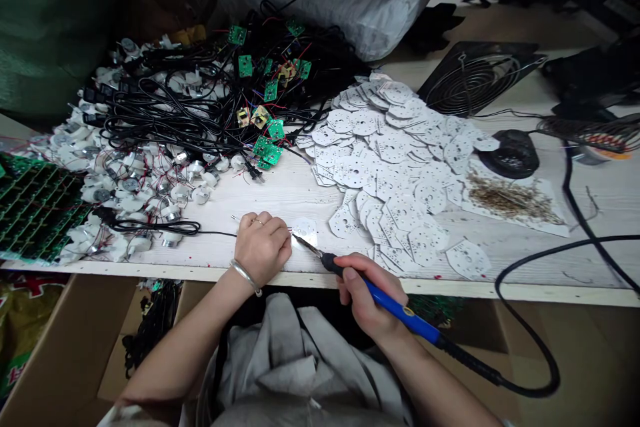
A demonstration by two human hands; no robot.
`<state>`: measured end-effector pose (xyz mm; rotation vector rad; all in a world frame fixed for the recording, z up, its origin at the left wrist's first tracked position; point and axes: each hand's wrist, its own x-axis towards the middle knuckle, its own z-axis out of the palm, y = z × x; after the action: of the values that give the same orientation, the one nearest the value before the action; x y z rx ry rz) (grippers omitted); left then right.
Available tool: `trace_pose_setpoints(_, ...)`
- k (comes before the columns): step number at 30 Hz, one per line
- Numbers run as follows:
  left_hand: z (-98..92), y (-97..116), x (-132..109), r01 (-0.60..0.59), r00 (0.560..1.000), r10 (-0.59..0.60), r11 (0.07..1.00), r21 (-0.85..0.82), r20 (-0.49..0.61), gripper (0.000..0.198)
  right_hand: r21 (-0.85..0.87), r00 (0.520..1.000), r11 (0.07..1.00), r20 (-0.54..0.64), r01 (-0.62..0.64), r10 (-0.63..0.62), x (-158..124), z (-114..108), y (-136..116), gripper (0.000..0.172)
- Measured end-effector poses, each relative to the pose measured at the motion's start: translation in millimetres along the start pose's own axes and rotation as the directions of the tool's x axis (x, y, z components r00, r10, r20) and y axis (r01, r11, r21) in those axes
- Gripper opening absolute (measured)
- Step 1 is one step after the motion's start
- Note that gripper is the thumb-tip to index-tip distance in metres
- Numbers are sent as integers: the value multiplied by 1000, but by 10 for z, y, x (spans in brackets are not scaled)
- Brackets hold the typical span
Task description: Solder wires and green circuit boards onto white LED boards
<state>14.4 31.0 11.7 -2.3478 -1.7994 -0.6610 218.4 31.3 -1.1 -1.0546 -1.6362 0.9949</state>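
My right hand (370, 297) is closed around the blue handle of a soldering iron (400, 310). The iron's tip points left and down at a white circuit board (305, 230) lying on the table. Just left of that board, my left hand (264, 245) is closed, its fingers curled down. A thin black cord (217, 233) runs into it from the left, and fine wire ends show between its fingers and the board. The fingertips themselves are hidden. Many similar white boards (390, 147) lie overlapping in a heap to the right.
White motors with red wires (135, 173), coiled black cords (170, 107) and small green circuit boards (270, 150) pile up at left. Behind the white boards stands a fan (473, 80). Rightward are a black dish (513, 153), brown scraps (515, 197) and the iron's cable (550, 353).
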Motion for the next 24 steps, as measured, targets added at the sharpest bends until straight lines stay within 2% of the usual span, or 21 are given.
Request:
trace_pose_setpoints(7,-5,2,9,-6,1000,6,1000,-4,-2,11,62,999,998,-22,-27,28,-55,9,49,16)
trace_pose_setpoints(14,6,-2,-3,11,1000,-11,1000,2,24,10,39,998,997,-28,-60,61,-46,31,38,20)
trace_pose_setpoints(19,-1,-7,-9,14,998,-14,1000,12,54,11,55,987,988,-69,-144,148,-54,44,20,21)
trace_pose_setpoints(24,-12,-7,-2,4,999,-5,1000,15,41,12,146,986,986,-133,-82,102,-102,59,77,20)
